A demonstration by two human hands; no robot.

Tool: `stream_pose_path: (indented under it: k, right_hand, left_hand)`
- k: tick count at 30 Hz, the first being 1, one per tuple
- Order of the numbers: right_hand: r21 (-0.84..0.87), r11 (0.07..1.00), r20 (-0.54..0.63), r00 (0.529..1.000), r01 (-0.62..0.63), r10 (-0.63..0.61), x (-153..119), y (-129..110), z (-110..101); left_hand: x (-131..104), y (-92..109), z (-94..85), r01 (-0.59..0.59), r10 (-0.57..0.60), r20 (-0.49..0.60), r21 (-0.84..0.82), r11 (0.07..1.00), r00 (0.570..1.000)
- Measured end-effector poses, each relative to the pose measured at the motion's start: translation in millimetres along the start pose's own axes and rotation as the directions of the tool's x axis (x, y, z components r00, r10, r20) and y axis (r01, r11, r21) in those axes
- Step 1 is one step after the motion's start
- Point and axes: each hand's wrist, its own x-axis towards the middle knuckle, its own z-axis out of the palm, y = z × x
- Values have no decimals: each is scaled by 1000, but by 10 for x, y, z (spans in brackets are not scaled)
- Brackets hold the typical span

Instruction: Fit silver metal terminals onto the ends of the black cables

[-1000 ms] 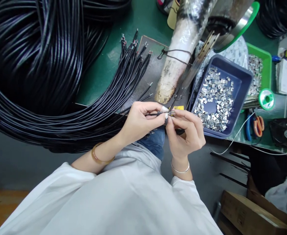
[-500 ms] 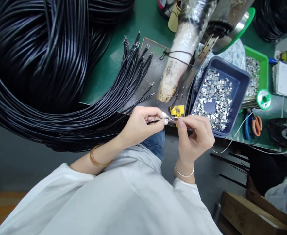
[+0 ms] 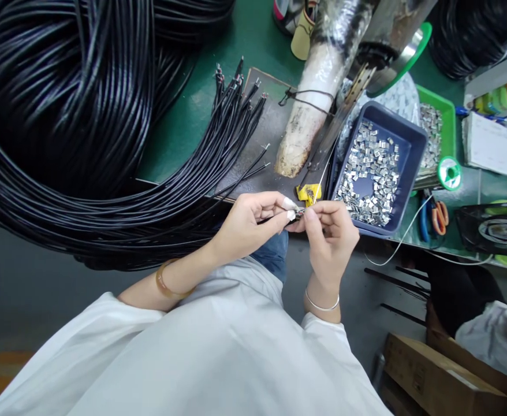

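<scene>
My left hand [image 3: 257, 222], with white wraps on two fingertips, pinches the end of a black cable at the front edge of the table. Right beside it, my right hand [image 3: 329, 228] has thumb and fingers pressed together at the thin wires of that cable end; the wire tips are too small to tell apart. Just beyond the fingertips is a yellow piece [image 3: 309, 192]. A bundle of black cables [image 3: 201, 156] curves in from the left, its stripped ends lying on a dark plate [image 3: 275, 124].
A blue tray [image 3: 413, 138] of small metal clips stands at the right, with a green tray [image 3: 448, 110] behind. A wrapped post [image 3: 308, 110] leans over the plate. Pliers [image 3: 439, 218] lie near the right edge. Part of another person shows at lower right.
The view has shifted slightly, so things at the right appear farther left. My right hand has come closer to my left, its fingers more curled. A thin white strand now shows above it.
</scene>
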Motion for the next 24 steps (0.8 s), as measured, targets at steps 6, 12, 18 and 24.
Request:
stream_pose_path:
  k: [6,12,18,24]
  right_hand:
    - [-26,942,-403,859,333,-315,33,78,-16]
    - [-234,910,-154,911,343,-383,43,154,41]
    - [-228,895,-156,892,385,-423,115,187,135]
    - [-244,892,-189,883,382,-430,170,176,157]
  left_hand:
    - [37,-14,-3,14,-15,-100,-10,1000,995]
    - [110,-40,12,-8,13,-140,37,999,990]
    - [191,-36,25,1,8,-195,49,999,981]
    - [236,7,70,2,7,-215,41,999,976]
